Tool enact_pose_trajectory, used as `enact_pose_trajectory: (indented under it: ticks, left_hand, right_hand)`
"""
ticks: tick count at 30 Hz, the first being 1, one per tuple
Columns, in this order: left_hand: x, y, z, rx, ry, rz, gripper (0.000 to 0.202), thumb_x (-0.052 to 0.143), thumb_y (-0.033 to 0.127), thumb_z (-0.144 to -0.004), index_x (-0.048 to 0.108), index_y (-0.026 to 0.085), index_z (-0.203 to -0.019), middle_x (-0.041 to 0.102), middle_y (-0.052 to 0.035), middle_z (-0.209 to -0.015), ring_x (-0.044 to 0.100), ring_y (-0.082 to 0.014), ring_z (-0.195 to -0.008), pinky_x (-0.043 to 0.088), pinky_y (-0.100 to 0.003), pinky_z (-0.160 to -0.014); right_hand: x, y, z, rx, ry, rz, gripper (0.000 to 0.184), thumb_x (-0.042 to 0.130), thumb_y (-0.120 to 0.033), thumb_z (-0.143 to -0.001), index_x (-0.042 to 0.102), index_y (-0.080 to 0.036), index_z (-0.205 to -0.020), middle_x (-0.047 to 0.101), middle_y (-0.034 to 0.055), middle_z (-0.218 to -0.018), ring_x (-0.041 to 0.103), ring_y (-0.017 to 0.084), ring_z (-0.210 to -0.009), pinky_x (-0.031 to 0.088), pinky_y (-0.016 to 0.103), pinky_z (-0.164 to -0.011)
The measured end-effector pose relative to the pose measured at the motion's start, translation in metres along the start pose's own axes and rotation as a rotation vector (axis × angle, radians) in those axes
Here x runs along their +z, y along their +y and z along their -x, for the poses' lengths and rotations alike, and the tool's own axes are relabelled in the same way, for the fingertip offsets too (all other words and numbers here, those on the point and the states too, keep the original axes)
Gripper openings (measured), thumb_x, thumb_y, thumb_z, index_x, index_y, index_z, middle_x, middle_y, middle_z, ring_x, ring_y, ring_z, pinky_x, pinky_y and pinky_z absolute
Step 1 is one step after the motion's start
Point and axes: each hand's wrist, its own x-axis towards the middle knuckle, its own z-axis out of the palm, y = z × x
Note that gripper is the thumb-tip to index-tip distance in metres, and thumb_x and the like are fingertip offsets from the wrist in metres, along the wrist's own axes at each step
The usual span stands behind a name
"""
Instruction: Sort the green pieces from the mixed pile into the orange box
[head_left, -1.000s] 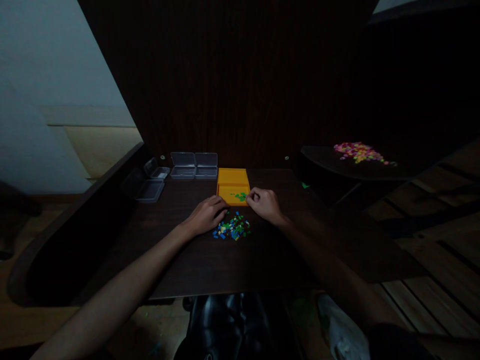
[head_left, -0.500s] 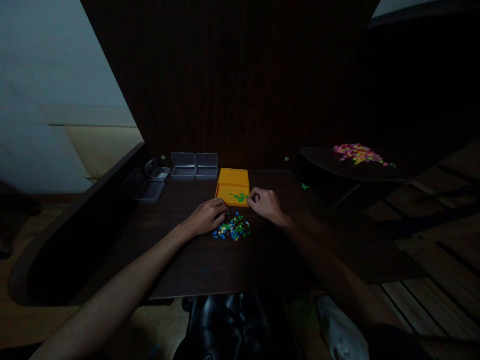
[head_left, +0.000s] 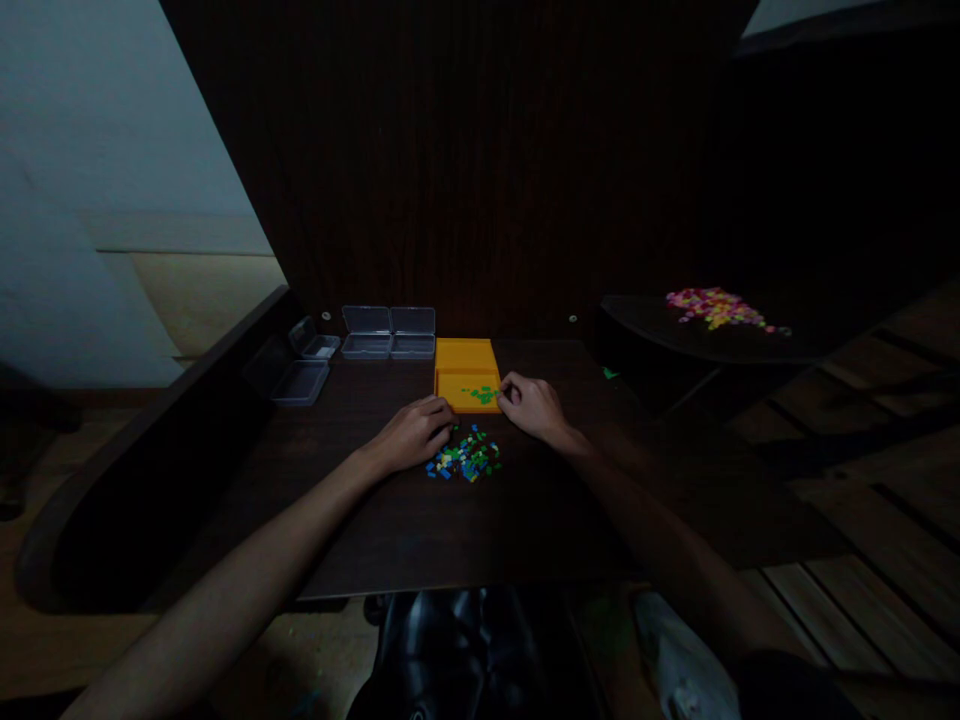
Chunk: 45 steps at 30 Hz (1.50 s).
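A yellow plastic box [head_left: 466, 354] lies open on the dark table, its lid part folded back. Small green pieces [head_left: 484, 395] rest in its front half, towards the right. My left hand [head_left: 414, 432] has its curled fingers on the box's front left corner. At the front right side, my right hand [head_left: 531, 405] pinches the box's edge; its fingertips are partly hidden. Just in front of the box, beside my left fingers, is a loose pile of tiny blue, green, white and yellow pieces [head_left: 466, 458].
Clear plastic cases [head_left: 367, 346] with raised lids stand at the back left, with another clear case [head_left: 301, 383] nearer the left side panel. Pink and yellow pieces [head_left: 716, 307] are heaped on a raised shelf [head_left: 637, 312] at right. A green scrap [head_left: 610, 373] lies below it.
The yellow box has turned slightly between my hands, its far end swinging a little left. My hands have barely moved.
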Motion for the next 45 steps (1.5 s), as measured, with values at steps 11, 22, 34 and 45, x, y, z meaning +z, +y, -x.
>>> enact_pose_trajectory:
  ticks: [11,22,34,45]
  left_hand:
    - [-0.001,0.000,-0.001,0.007,-0.005,-0.002,0.022,0.044,0.015,-0.093,0.065,0.015,-0.099,0.062,-0.0070,-0.095,0.058,-0.0188,-0.091,0.048,-0.031,-0.084]
    - [-0.002,0.001,-0.001,0.008,-0.010,0.000,0.023,0.044,0.014,-0.093,0.066,0.015,-0.099,0.062,-0.0076,-0.096,0.058,-0.0192,-0.092,0.049,-0.031,-0.085]
    - [-0.002,0.000,-0.001,0.003,-0.010,0.003,0.022,0.044,0.015,-0.092,0.066,0.017,-0.099,0.062,-0.0065,-0.095,0.059,-0.0181,-0.091,0.050,-0.031,-0.085]
    - [-0.003,0.001,0.000,0.004,-0.027,-0.006,0.023,0.044,0.015,-0.093,0.065,0.015,-0.100,0.062,-0.0079,-0.097,0.058,-0.0195,-0.093,0.049,-0.032,-0.086]
  right_hand:
    - [-0.001,-0.002,0.001,-0.049,-0.090,0.046,0.022,0.053,-0.030,-0.086,0.073,-0.022,-0.091,0.071,0.0019,-0.077,0.060,0.014,-0.065,0.034,0.023,-0.059]
    - [-0.005,-0.002,0.000,-0.070,-0.159,0.108,0.043,0.032,-0.036,-0.100,0.072,-0.021,-0.094,0.073,0.0062,-0.097,0.066,0.017,-0.086,0.038,0.024,-0.070]
    - [-0.007,-0.006,0.002,-0.085,-0.216,0.132,0.053,0.025,-0.043,-0.103,0.071,-0.020,-0.092,0.073,0.0069,-0.093,0.066,0.017,-0.085,0.038,0.024,-0.071]
    - [-0.005,-0.010,0.003,-0.083,-0.263,0.180,0.050,0.029,-0.047,-0.102,0.073,-0.025,-0.108,0.073,0.0078,-0.103,0.068,0.021,-0.092,0.043,0.026,-0.074]
